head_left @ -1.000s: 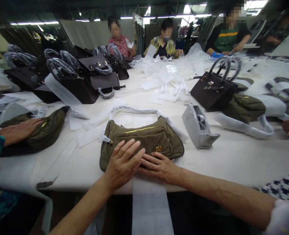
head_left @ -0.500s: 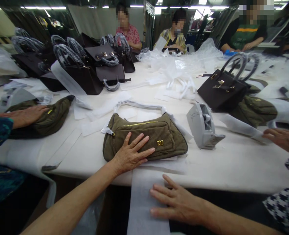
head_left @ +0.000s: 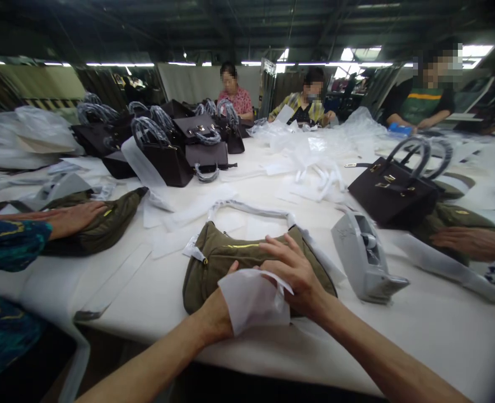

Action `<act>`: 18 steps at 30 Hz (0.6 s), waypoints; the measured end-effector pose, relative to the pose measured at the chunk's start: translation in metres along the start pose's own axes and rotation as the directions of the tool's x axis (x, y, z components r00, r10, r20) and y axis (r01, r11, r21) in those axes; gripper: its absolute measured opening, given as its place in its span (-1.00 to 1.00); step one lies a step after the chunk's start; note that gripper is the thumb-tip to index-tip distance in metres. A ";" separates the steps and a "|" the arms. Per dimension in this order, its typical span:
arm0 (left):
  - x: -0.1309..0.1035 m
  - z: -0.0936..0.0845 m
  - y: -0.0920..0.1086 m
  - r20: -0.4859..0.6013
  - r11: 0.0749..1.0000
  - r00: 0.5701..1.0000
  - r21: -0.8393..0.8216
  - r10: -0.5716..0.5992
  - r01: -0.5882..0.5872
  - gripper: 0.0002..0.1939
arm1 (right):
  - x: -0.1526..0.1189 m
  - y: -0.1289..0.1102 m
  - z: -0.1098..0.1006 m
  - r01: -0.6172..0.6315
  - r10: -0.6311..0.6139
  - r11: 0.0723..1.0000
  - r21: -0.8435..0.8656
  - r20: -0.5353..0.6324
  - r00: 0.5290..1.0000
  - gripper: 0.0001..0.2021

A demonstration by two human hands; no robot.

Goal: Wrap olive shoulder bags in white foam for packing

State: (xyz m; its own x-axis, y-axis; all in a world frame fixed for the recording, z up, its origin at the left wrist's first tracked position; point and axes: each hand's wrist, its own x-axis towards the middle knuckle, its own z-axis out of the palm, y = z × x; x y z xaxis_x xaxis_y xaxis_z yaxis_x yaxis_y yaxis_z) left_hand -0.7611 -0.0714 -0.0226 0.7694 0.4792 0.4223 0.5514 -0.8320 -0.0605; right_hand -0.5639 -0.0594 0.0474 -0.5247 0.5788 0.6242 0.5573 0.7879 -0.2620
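An olive-green shoulder bag (head_left: 214,260) with a gold zip lies in front of me, its strap (head_left: 251,207) wrapped in white and looped away from me. My left hand (head_left: 218,313) rests on the bag's front; a white paper sheet (head_left: 250,302) covers most of it, and one stretched finger shows past the edge. Beside it, my right hand (head_left: 295,274) is over the bag's right half. Its upper fingers reach across the front panel, and the sheet's curled edge runs at its lower fingers; the thumb is hidden.
A grey tape dispenser (head_left: 359,257) stands right of the bag. Dark handbags (head_left: 163,159) crowd the back left; another dark handbag (head_left: 392,190) stands right. Neighbours' hands rest on olive bags (head_left: 117,221) at both sides. Plastic wrap (head_left: 356,126) and paper cover the far table.
My right hand has risen from the table's front edge onto the bag, bringing the white paper up over my left hand. The view has tilted upward.
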 end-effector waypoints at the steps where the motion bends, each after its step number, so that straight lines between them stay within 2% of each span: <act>1: 0.001 0.000 0.000 0.005 1.000 1.000 -0.010 0.002 -0.002 -0.63 | 0.003 0.010 0.010 -0.056 0.057 0.998 -0.039 0.027 0.998 -0.85; 4: 0.003 -0.003 -0.004 0.034 0.990 0.999 -0.141 0.032 -0.026 -0.65 | 0.000 0.029 0.038 -0.216 0.224 0.972 -0.089 0.083 0.971 -0.82; 6: 0.002 -0.007 -0.009 0.057 0.963 0.998 -0.269 0.015 0.001 -0.70 | -0.006 0.035 0.051 -0.299 0.302 0.952 -0.059 0.065 0.951 -0.80; 9: 0.001 -0.017 -0.016 0.085 0.917 0.996 -0.399 0.010 0.025 -0.69 | -0.013 0.038 0.059 -0.373 0.375 0.927 -0.036 0.051 0.926 -0.77; 12: -0.001 -0.023 -0.019 0.034 0.867 0.998 -0.496 -0.048 0.059 -0.66 | -0.014 0.040 0.061 -0.421 0.426 0.904 -0.074 0.075 0.902 -0.74; 15: -0.002 -0.019 -0.016 -0.079 0.851 0.973 -0.504 -0.215 0.147 -0.78 | -0.012 0.040 0.060 -0.460 0.466 0.884 -0.086 0.079 0.881 -0.70; 17: -0.003 -0.013 -0.013 -0.153 0.838 0.925 -0.492 -0.348 0.234 -0.94 | -0.009 0.039 0.059 -0.480 0.485 0.874 -0.069 0.083 0.871 -0.70; 18: -0.003 -0.011 -0.012 -0.180 0.827 0.898 -0.493 -0.401 0.271 -0.93 | -0.007 0.039 0.058 -0.497 0.501 0.865 -0.069 0.089 0.861 -0.70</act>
State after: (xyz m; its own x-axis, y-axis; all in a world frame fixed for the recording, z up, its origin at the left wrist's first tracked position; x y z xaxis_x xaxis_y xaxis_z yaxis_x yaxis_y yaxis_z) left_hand -0.7735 -0.0661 -0.0138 0.4118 0.7140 0.5662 0.5055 -0.6960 0.5100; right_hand -0.5759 -0.0208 -0.0100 -0.2292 0.9118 0.3406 0.7872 0.3795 -0.4860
